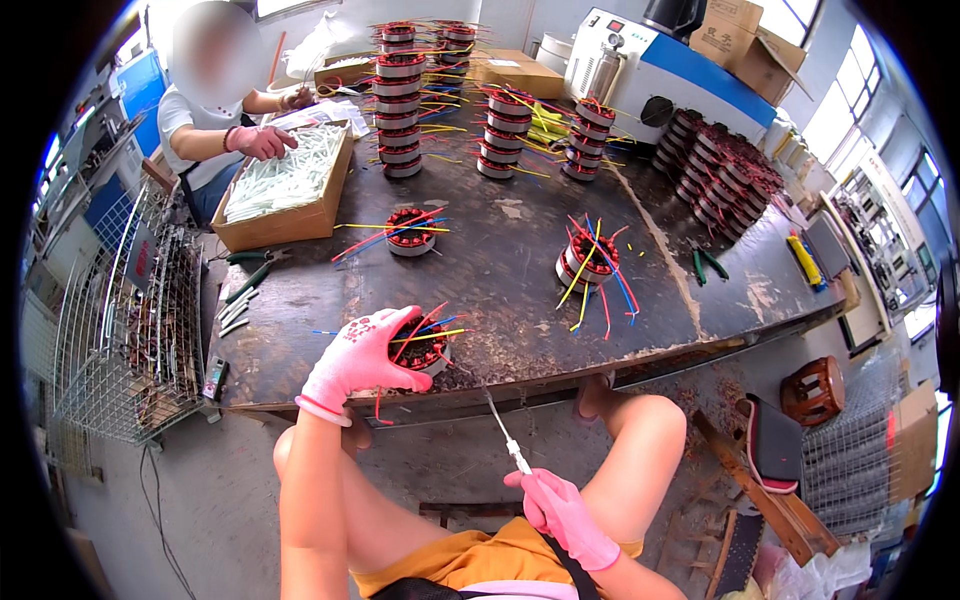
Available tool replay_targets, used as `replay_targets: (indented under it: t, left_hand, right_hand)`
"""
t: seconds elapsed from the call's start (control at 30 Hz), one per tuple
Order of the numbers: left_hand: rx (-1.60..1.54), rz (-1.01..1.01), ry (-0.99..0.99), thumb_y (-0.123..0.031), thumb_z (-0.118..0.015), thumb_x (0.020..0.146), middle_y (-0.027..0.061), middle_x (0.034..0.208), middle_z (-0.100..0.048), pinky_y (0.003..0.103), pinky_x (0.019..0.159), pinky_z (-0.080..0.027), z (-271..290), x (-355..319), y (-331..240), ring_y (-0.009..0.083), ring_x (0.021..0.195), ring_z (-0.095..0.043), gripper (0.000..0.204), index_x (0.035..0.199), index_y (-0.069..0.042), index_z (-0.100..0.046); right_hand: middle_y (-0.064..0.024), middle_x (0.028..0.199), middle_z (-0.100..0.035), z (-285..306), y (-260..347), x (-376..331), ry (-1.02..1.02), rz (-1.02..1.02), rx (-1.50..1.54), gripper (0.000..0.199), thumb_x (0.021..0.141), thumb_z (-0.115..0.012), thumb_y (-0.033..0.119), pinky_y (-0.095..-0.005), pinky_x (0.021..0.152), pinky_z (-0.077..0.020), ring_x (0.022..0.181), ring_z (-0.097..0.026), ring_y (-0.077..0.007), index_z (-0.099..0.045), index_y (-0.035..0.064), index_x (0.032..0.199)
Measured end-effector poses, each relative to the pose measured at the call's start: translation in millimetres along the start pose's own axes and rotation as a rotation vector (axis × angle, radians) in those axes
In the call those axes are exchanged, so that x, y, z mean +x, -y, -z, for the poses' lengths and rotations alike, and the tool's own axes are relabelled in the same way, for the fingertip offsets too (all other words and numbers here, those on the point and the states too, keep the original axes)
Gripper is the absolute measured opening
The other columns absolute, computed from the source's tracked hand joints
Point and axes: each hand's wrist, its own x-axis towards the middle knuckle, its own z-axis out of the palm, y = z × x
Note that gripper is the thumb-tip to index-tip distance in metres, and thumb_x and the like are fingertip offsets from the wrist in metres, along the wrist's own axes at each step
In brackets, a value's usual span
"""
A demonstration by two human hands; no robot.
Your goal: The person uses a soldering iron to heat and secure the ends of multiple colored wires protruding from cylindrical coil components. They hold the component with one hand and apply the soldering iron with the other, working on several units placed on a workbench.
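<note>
My left hand (352, 362), in a pink glove, is closed around the side of a motor stator (432, 352) at the table's near edge. The stator has a metal rim, red windings and red, blue and yellow lead wires sticking out. Low over my lap, my gloved right hand (568, 512) grips a thin metal rod tool (508, 440) with a white lower part. Its tip points up toward the table edge, apart from the stator. Farther back on the table lie a single stator (410, 240) and, to the right, another stator (575, 272), apparently two stacked.
Tall stator stacks (398, 115) stand at the back, with a dark pile of stators (715, 185) back right. A co-worker's gloved hand (262, 141) reaches into a cardboard box (280, 232) of white tubes. Green-handled pliers (248, 282) and cutters (710, 264) lie on the table (500, 300).
</note>
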Motion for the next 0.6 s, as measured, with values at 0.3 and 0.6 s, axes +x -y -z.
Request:
replay_targets:
  t: [0.3,0.6]
  left_hand:
    - [0.021,0.009,0.047,-0.034,-0.084,0.055,0.0146,0.122,-0.058,0.037,0.095,-0.045,-2,4,-14,0.0311,0.113,-0.056,0.089,0.13,-0.003,-0.05]
    - [0.237,-0.158,-0.036,-0.026,-0.085,0.05,0.014,0.121,-0.055,0.04,0.097,-0.043,-17,-1,-10,0.0345,0.112,-0.053,0.092,0.13,-0.003,-0.047]
  right_hand:
    - [0.0059,0.06,-0.041,21,-13,4,0.104,0.016,0.148,0.03,0.1,-0.049,0.024,-0.0202,0.046,-0.0239,0.052,-0.034,-0.0027,-0.058,0.0001,0.116]
    - [0.0062,0.06,-0.039,14,-16,8,0.104,-0.072,0.073,0.033,0.099,-0.048,0.024,-0.0193,0.049,-0.0243,0.052,-0.032,-0.0023,-0.056,-0.0028,0.117]
